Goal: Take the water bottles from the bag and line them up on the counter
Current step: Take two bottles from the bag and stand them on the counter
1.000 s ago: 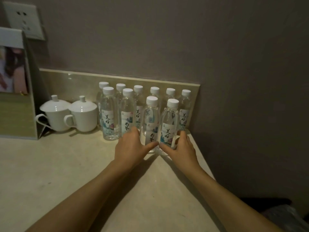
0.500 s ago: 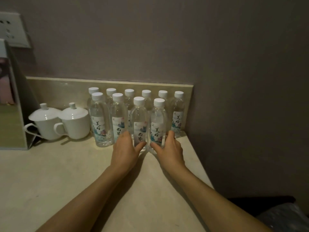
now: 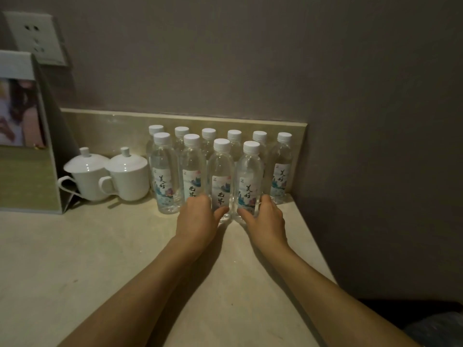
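Several clear water bottles with white caps stand upright in two rows on the beige counter point(image 3: 100, 259), against the backsplash. My left hand point(image 3: 196, 219) grips the base of the third front-row bottle point(image 3: 220, 176). My right hand point(image 3: 266, 220) grips the base of the fourth front-row bottle point(image 3: 249, 179). Both bottles stand on the counter, touching each other, in line with the two front bottles to their left point(image 3: 164, 171). The back row point(image 3: 234, 139) runs behind them to the wall corner. A dark plastic bag point(image 3: 436, 329) shows at the bottom right, below the counter.
Two white lidded cups point(image 3: 126, 176) stand left of the bottles. A standing card holder point(image 3: 27, 136) is at the far left, under a wall socket point(image 3: 37, 36). The wall closes the right side; the counter's right edge point(image 3: 318, 251) runs diagonally beside my right arm.
Both hands slid the two front bottles back towards the rear row and into line with the other front bottles. The camera view has shifted a little.
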{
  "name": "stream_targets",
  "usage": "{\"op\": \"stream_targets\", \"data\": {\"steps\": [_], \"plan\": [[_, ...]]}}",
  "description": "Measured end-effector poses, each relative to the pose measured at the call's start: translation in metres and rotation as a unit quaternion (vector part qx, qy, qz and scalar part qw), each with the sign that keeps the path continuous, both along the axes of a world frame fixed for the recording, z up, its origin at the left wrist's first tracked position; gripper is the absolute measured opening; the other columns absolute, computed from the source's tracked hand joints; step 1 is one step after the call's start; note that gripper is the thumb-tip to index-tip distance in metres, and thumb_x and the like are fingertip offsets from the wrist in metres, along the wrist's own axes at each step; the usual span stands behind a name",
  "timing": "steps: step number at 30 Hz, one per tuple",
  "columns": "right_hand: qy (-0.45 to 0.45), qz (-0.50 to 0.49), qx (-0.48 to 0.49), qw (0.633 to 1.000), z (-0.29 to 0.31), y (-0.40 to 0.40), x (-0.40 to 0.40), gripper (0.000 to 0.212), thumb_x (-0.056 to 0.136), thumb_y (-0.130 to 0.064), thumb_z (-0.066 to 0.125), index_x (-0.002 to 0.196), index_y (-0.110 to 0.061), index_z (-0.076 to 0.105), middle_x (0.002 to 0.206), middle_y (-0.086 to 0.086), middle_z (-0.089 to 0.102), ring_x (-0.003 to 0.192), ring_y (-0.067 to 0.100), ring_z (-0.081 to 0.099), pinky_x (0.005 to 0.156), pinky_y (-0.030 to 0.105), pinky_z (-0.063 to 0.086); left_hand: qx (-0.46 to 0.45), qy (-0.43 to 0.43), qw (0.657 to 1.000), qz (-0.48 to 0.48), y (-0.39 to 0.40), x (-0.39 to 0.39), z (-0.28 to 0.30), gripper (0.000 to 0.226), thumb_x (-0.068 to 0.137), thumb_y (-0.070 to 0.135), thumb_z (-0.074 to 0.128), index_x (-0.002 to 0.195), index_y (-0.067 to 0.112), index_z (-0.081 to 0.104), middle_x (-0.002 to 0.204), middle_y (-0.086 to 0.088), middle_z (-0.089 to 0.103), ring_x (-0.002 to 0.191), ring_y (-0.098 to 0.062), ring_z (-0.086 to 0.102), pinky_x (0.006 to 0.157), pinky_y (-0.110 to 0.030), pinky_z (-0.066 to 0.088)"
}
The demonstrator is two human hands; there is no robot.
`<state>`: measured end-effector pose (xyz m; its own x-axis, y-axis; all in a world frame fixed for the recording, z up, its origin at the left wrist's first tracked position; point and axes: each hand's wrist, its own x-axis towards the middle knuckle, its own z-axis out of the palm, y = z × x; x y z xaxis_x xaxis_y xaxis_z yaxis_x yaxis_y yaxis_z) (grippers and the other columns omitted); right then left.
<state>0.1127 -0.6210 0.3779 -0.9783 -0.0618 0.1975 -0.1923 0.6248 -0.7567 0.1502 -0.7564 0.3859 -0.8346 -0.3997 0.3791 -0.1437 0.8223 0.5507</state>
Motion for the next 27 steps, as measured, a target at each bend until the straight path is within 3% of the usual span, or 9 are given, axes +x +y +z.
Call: {"op": "stream_targets", "data": {"steps": [2, 7, 12, 16, 27], "plan": [[0.002, -0.001, -0.001, 1.0, -0.001, -0.002, -0.002, 0.051, 0.087, -0.044, 0.065, 0.127, -0.019, 0.047, 0.127, 0.003, 0.058, 0.114, 0.024, 0.058, 0.089, 0.049, 0.053, -0.024, -0.015, 1.0, -0.004, 0.001, -0.001, 0.004, 0.03, 0.089, 0.04, 0.069, 0.087, 0.01, 0.07, 0.079, -0.007, 0.067, 0.073, -0.02, 0.06, 0.064, -0.028, 0.04], [0.008, -0.012, 0.002, 1.0, -0.001, -0.007, -0.007, 0.046, 0.087, -0.042, 0.065, 0.123, -0.018, 0.05, 0.123, 0.003, 0.059, 0.111, 0.024, 0.059, 0.088, 0.047, 0.054, -0.044, -0.037, 0.998, -0.022, -0.001, -0.004, 0.006, 0.027, 0.094, 0.037, 0.064, 0.096, 0.012, 0.074, 0.093, -0.007, 0.072, 0.084, -0.02, 0.066, 0.076, -0.032, 0.056], [0.013, -0.02, 0.011, 1.0, -0.001, -0.01, -0.011, 0.044, 0.088, -0.042, 0.064, 0.122, -0.018, 0.05, 0.124, 0.004, 0.059, 0.112, 0.025, 0.058, 0.089, 0.045, 0.052, -0.065, -0.046, 0.997, -0.02, -0.001, -0.009, 0.008, 0.027, 0.095, 0.037, 0.061, 0.096, 0.013, 0.073, 0.09, -0.006, 0.072, 0.08, -0.018, 0.064, 0.075, -0.029, 0.053], [0.017, -0.024, 0.017, 0.999, -0.001, -0.013, -0.014, 0.041, 0.089, -0.042, 0.063, 0.12, -0.018, 0.049, 0.122, 0.004, 0.058, 0.111, 0.026, 0.057, 0.088, 0.046, 0.052, -0.06, -0.065, 0.996, -0.022, -0.001, -0.014, 0.008, 0.029, 0.096, 0.037, 0.06, 0.099, 0.011, 0.073, 0.093, -0.009, 0.073, 0.088, -0.025, 0.069, 0.084, -0.04, 0.057], [0.027, -0.023, 0.032, 0.999, -0.001, -0.016, -0.02, 0.038, 0.09, -0.042, 0.062, 0.117, -0.018, 0.049, 0.12, 0.005, 0.057, 0.11, 0.026, 0.056, 0.087, 0.048, 0.053, -0.04, -0.059, 0.997, -0.032, -0.003, -0.018, 0.005, 0.028, 0.096, 0.035, 0.06, 0.1, 0.009, 0.07, 0.095, -0.009, 0.072, 0.089, -0.025, 0.069, 0.084, -0.04, 0.058]]}}
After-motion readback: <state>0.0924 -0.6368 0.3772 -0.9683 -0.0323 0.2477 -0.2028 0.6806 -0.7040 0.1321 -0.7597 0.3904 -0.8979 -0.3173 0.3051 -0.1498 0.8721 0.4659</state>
